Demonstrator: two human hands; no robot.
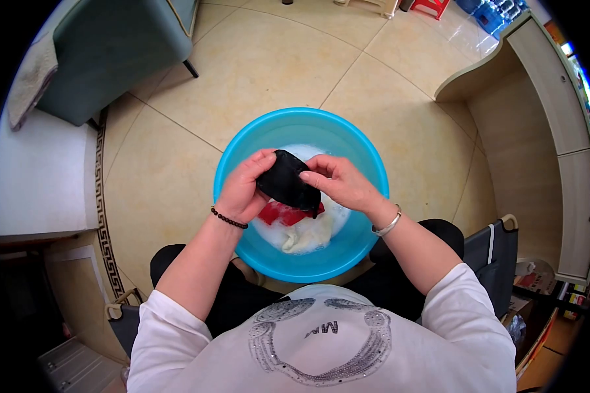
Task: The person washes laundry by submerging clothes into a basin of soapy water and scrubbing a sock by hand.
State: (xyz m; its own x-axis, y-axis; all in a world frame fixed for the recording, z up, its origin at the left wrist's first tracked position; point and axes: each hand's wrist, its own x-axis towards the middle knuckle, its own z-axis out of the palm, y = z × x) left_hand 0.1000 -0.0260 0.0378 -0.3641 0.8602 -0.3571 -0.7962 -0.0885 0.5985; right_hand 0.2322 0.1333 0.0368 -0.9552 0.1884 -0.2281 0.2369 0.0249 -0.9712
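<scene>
A wet-looking black cloth (286, 180) is stretched between my two hands, above a blue basin (240, 245). My left hand (246, 187) grips its left edge, thumb along the top and the other fingers underneath. On the opposite side, my right hand (341, 181) pinches the cloth between thumb and fingers. Below lie a red cloth (282, 215) and a cream-white cloth (308, 236) in sudsy water (299, 152). The black cloth hides part of the red one.
The basin stands on a tiled floor (288, 59) between my knees. A grey-green sofa (121, 56) is at the upper left, a white block (46, 170) below it. A curved wooden cabinet (531, 118) rises on the right. Blue water bottles (488, 16) stand far back.
</scene>
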